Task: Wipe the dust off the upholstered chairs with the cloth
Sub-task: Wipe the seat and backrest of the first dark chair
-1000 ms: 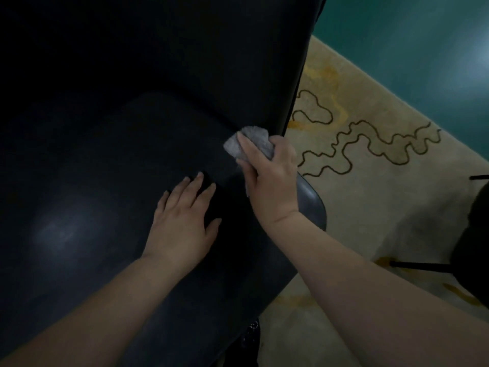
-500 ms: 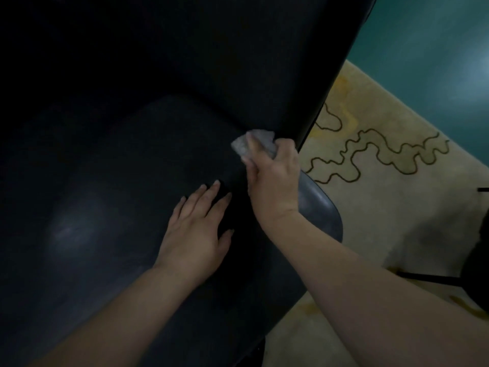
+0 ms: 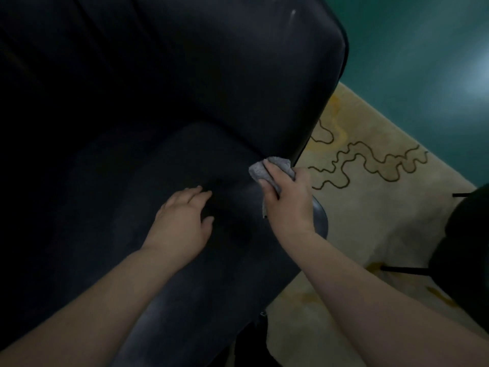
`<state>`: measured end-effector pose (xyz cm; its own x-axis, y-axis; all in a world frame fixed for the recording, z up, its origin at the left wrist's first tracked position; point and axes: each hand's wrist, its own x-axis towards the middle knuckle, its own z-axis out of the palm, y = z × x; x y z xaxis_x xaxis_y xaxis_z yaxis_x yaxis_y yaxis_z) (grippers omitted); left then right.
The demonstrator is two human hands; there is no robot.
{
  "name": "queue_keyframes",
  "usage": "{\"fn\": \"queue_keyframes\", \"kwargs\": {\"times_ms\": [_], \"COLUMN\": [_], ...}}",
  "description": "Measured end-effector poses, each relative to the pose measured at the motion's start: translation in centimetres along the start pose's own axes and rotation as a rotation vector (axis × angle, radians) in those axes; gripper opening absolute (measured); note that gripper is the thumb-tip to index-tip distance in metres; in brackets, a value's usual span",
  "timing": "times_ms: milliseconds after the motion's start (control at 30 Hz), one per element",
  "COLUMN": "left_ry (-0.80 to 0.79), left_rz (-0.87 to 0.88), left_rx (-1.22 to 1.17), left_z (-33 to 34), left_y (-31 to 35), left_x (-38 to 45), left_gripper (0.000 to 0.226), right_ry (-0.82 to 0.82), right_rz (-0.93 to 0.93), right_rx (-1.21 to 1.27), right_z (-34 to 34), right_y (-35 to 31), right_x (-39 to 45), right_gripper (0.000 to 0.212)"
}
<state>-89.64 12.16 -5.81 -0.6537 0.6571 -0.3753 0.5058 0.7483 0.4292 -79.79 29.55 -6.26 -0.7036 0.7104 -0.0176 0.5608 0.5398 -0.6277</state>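
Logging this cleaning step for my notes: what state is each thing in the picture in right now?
cloth: grey, bunched, pressed at the crease where seat meets backrest.
right hand: grips the cloth.
left hand: holds nothing, rests on the seat with its fingers loosely bent.
chair: dark, upright on the rug, being wiped.
rug: beige, lies flat on the green floor.

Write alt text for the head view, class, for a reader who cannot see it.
A right hand grips a grey cloth against the crease where a dark chair's seat meets its back. The left hand rests flat on the seat. A cream rug with wavy lines lies beside the chair.
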Motion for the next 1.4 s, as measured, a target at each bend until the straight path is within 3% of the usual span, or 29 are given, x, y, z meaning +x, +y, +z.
{"fn": "queue_keyframes", "kwargs": {"times_ms": [200,433,567,700,800,900,1067,1267,1400], "left_ry": [-0.001,0.119,0.264,0.396,0.402,0.391,0.520,0.668,0.759], "left_rz": [-0.063,-0.178,-0.273,-0.394,-0.463,-0.436,-0.582,-0.670,-0.723], "left_rx": [0.000,-0.024,-0.266,-0.802,-1.093,-1.200,-1.013,-1.092,-1.131], "left_z": [-5.4,-9.2,-11.3,-14.1,-16.0,-17.0,-18.0,-16.6,-14.9], "left_y": [1.0,4.3,8.7,13.8,16.7,18.0,17.7,18.0,19.3], "left_x": [-2.9,-3.2,-2.0,-0.3,0.2,0.1,0.7,3.4,5.9], "left_gripper": [0.055,0.052,0.046,0.027,0.018,0.027,0.026,0.039,0.045], "right_ry": [-0.042,-0.173,-0.237,-0.337,-0.444,-0.608,-0.892,-0.649,-0.565], "right_rz": [-0.140,-0.410,-0.528,-0.543,-0.512,-0.490,-0.456,-0.696,-0.737], "right_rx": [-0.001,0.048,0.124,0.123,0.163,0.210,0.300,0.076,-0.044], "right_z": [-3.2,-7.8,-11.7,-13.8,-14.6,-15.3,-16.4,-18.1,-18.6], "right_y": [-4.2,-7.5,-9.2,-10.7,-11.8,-12.9,-13.8,-13.0,-11.7], "right_x": [-1.1,2.6,7.0,10.3,11.1,10.9,11.4,17.8,23.5], "right_gripper": [0.042,0.042,0.043,0.047,0.049,0.054,0.069,0.064,0.068]}}
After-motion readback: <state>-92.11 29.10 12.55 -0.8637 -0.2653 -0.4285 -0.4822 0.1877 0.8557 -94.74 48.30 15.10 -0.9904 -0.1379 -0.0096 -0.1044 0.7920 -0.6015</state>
